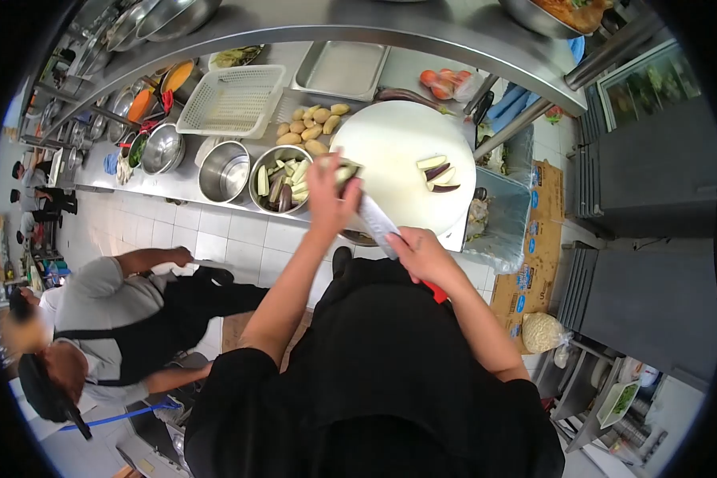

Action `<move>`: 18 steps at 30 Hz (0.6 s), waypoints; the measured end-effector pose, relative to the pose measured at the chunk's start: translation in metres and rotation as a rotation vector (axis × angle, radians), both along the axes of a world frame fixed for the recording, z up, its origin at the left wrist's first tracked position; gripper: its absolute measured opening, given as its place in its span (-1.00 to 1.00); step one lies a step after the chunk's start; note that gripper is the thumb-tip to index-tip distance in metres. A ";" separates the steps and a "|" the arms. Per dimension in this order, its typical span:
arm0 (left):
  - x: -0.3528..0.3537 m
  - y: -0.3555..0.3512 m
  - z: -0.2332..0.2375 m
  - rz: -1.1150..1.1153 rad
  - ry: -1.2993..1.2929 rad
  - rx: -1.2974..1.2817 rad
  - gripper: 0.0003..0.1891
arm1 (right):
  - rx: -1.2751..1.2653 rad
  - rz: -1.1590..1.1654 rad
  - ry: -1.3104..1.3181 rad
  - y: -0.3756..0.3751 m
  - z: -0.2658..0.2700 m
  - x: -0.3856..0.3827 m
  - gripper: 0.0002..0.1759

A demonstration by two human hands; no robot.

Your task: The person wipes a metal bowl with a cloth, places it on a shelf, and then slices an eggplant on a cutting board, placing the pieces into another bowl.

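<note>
My left hand (328, 195) is closed around eggplant pieces (345, 173) at the left edge of the round white cutting board (390, 135). In my right hand (422, 253) is a knife (377, 221) with a red handle; its blade points up and left, close to my left hand. Several cut eggplant wedges (438, 174) lie on the right part of the board. Just left of my left hand stands a steel bowl (255, 185) holding more eggplant wedges (285, 187).
An empty steel pot (225, 171), potatoes (311, 123), a white perforated basket (231, 99) and a metal tray (342, 68) are on the counter. Tomatoes (446, 81) lie behind the board. A lined bin (502, 215) stands right. A person (119, 311) is at left.
</note>
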State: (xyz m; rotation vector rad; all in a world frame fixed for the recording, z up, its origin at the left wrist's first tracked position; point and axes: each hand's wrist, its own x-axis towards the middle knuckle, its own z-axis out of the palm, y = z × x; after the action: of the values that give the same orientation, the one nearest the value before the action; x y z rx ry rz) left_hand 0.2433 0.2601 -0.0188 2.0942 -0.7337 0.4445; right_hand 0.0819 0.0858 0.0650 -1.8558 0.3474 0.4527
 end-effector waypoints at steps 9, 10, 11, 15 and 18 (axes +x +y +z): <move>0.029 0.080 -0.031 0.081 0.148 0.456 -0.19 | -0.115 -0.117 0.007 -0.056 -0.013 -0.048 -0.49; 0.021 0.069 -0.024 0.083 0.050 0.435 -0.25 | -0.047 -0.186 0.063 -0.068 -0.021 -0.070 -0.48; 0.020 0.052 -0.019 -0.017 0.033 0.308 -0.29 | -0.053 -0.213 0.070 -0.080 -0.030 -0.093 -0.48; 0.015 -0.042 0.005 -0.425 0.247 0.116 -0.43 | 0.291 -0.469 0.239 -0.098 -0.062 -0.158 -0.53; 0.015 -0.125 -0.012 -0.504 0.150 0.173 -0.39 | 0.354 -0.535 0.275 -0.096 -0.065 -0.163 -0.56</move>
State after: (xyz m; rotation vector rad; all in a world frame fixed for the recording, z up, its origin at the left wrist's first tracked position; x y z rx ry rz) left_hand 0.2580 0.1348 -0.0304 1.9754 -1.1984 -0.0548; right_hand -0.0808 -0.0102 0.0002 -1.2902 0.8657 0.3673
